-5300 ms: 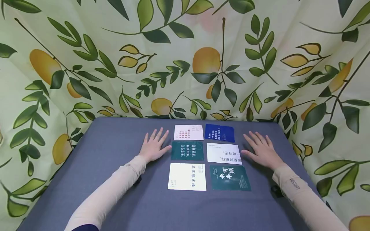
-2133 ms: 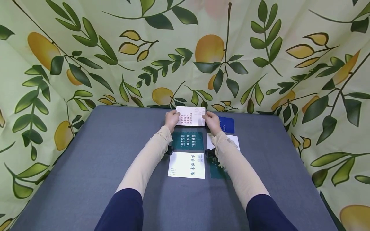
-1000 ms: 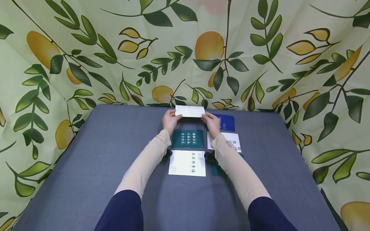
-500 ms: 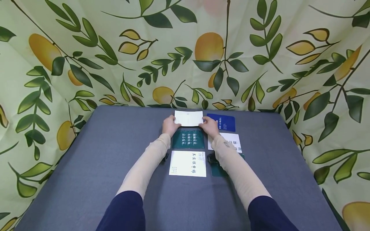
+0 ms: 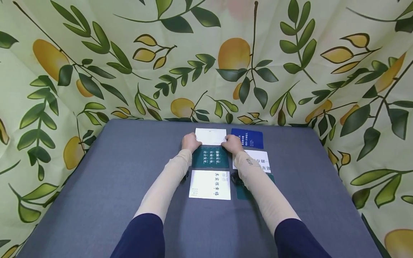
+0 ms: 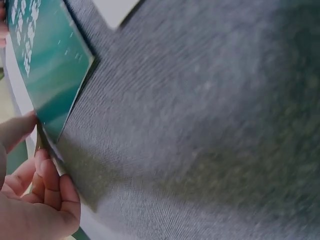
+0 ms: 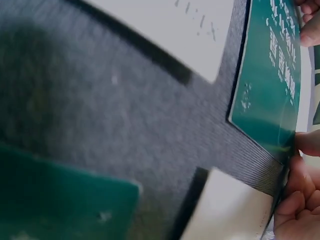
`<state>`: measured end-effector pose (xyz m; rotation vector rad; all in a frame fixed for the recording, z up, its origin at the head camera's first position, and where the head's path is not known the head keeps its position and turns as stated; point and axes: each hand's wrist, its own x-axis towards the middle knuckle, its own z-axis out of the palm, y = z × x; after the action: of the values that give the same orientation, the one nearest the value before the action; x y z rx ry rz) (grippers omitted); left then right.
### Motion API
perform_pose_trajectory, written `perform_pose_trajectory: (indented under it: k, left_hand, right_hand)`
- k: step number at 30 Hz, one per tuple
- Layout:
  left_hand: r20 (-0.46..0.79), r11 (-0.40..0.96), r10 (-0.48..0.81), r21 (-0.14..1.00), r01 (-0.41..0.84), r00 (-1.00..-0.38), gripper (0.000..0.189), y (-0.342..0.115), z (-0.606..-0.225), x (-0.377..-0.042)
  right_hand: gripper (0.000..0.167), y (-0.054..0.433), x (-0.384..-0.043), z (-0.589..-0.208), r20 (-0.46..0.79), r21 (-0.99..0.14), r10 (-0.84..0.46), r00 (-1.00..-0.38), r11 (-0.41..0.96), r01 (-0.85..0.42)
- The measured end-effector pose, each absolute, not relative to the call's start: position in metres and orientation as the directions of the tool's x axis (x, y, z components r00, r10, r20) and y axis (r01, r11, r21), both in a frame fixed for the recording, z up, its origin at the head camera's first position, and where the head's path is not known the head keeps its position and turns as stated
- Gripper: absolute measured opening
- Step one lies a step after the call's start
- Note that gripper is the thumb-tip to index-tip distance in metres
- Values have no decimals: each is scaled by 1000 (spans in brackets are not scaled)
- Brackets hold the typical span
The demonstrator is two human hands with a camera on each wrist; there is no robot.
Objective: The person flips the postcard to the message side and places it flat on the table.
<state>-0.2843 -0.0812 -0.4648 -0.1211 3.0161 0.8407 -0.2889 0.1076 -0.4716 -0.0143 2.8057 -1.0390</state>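
Observation:
Both hands hold a white postcard at the back of the table, its nearly blank side up. My left hand pinches its near left corner, thumb on top and curled fingers below, as the left wrist view shows. At the near right corner my right hand pinches it the same way. The card's near edge meets the far edge of a green postcard with white lettering. In the right wrist view, the right thumb and fingers sit at that green card's corner. The held card's printed side is hidden underneath.
A white lettered card lies nearest the front. To the right are a blue card, a white card and a dark green card, partly covered by the right arm. A leaf-patterned curtain hangs behind the grey table.
Both hands, first flat beside the cards, have taken the pinkish-white card by its sides, lifted it and turned it to its nearly blank face. It has since come down towards the green card.

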Motion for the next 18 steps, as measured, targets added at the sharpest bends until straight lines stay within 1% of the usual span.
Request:
perform_pose_trajectory:
  k: [1,3,5,10,14,18]
  left_hand:
    - [-39,855,-70,513,-80,-997,21,-82,-464,-285]
    - [-63,849,-73,519,-95,-995,21,-82,-463,-286]
    - [-94,831,-84,543,-122,-992,22,-83,-461,-287]
    - [-153,807,-83,569,-157,-985,33,-83,-459,-284]
    - [-145,804,-84,575,-154,-986,41,-82,-458,-282]
    - [-130,805,-106,571,-162,-986,50,-81,-460,-279]
  right_hand:
    - [11,108,-289,-471,-126,-634,-71,-989,773,26]
    - [15,109,-289,-471,-124,-609,-87,-989,793,6]
    - [13,109,-290,-468,-122,-597,-86,-989,802,4]
    - [37,112,-286,-469,-163,-600,-61,-985,798,50]
    - [42,111,-285,-469,-172,-574,-71,-983,818,41]
    - [46,111,-282,-467,-192,-580,-60,-980,812,64]
